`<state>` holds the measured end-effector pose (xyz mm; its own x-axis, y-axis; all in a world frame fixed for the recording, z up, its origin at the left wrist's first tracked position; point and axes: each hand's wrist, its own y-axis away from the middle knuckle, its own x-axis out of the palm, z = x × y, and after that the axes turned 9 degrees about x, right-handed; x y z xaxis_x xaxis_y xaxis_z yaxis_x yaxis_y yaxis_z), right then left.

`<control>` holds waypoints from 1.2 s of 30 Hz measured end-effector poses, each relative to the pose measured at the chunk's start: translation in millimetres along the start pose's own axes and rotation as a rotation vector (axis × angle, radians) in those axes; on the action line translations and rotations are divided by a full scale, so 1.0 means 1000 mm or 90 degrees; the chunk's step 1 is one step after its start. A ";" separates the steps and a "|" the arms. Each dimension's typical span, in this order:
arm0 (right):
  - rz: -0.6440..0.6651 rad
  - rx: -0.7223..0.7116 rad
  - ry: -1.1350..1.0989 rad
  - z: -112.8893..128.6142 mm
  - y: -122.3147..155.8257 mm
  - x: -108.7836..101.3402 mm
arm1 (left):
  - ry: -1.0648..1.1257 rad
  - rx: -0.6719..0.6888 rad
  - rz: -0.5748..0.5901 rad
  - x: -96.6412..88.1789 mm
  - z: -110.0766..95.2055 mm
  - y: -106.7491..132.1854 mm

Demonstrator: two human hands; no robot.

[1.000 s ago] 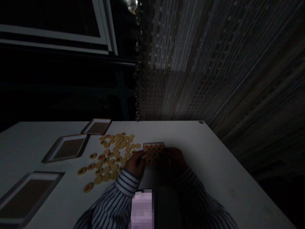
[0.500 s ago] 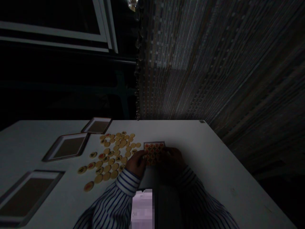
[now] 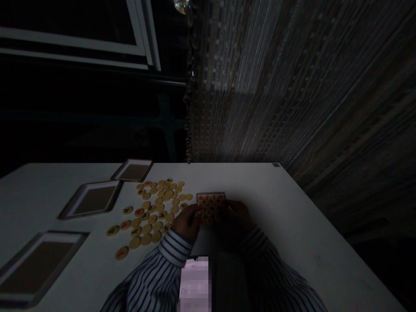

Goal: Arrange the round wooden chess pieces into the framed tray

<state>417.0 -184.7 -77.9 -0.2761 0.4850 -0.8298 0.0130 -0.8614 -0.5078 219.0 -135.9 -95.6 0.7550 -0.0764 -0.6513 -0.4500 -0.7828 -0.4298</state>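
Observation:
A small square tray [image 3: 211, 202] packed with round yellow game pieces sits on the white table [image 3: 286, 216] in front of me. My left hand [image 3: 186, 221] is curled at the tray's left edge, fingers bent onto the pieces. My right hand [image 3: 235, 215] lies in deep shadow at the tray's right side, fingers bent against it. Both arms wear striped sleeves. What either hand pinches is too dark to make out. A spread of loose yellow discs [image 3: 156, 212] with red and black marks lies just left of my left hand.
Three empty framed trays lie along the left: a far one [image 3: 132, 170], a middle one [image 3: 92, 199] and a near one [image 3: 35, 266]. A beaded curtain [image 3: 276, 86] hangs behind the table. The room is very dark.
Both hands stay at the small tray, with only slight finger movement. The view has shifted a little.

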 end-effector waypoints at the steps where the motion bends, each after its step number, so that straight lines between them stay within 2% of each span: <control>1: -0.001 -0.001 -0.001 0.001 0.000 0.000 | 0.004 0.000 0.000 0.000 -0.001 0.000; 16: 0.024 0.022 -0.005 0.003 0.001 -0.003 | 0.017 0.021 -0.012 0.001 0.000 -0.001; 24: 0.025 -0.007 0.010 -0.003 0.001 0.003 | 0.006 0.019 -0.018 0.002 -0.001 -0.001; 36: 0.053 -0.017 -0.010 -0.004 -0.001 -0.002 | 0.012 0.023 -0.006 0.000 -0.001 -0.001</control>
<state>421.2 -184.5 -76.9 -0.2877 0.4091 -0.8660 0.0621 -0.8943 -0.4431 220.2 -135.4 -94.4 0.7679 -0.0807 -0.6355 -0.4594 -0.7607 -0.4585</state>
